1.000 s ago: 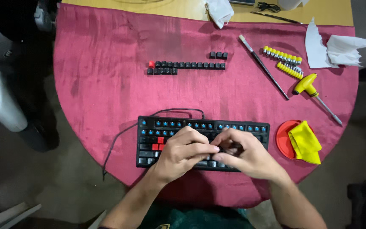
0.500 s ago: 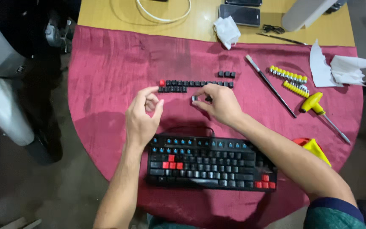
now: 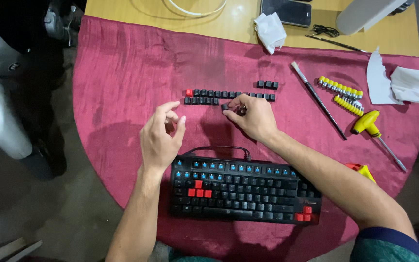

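Thin brush [image 3: 317,99], yellow-handled screwdriver [image 3: 370,125], yellow bit strips [image 3: 341,92] — crumpled tissue [image 3: 270,29], phone [image 3: 287,10], red cloth [image 3: 122,73]

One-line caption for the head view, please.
Right hand sets a black keycap beside keycap rows; left hand hovers above keyboard.

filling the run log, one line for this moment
right hand: sets black keycap by keycap rows | left hand: empty, above cloth | keyboard: top keys missing

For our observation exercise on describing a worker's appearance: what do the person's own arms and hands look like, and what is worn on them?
Both hands, left hand and right hand, are bare: no gloves, rings or watch visible. Both forearms are uncovered. A dark blue cuff over teal fabric shows at the right upper arm; no sleeve shows on the left.
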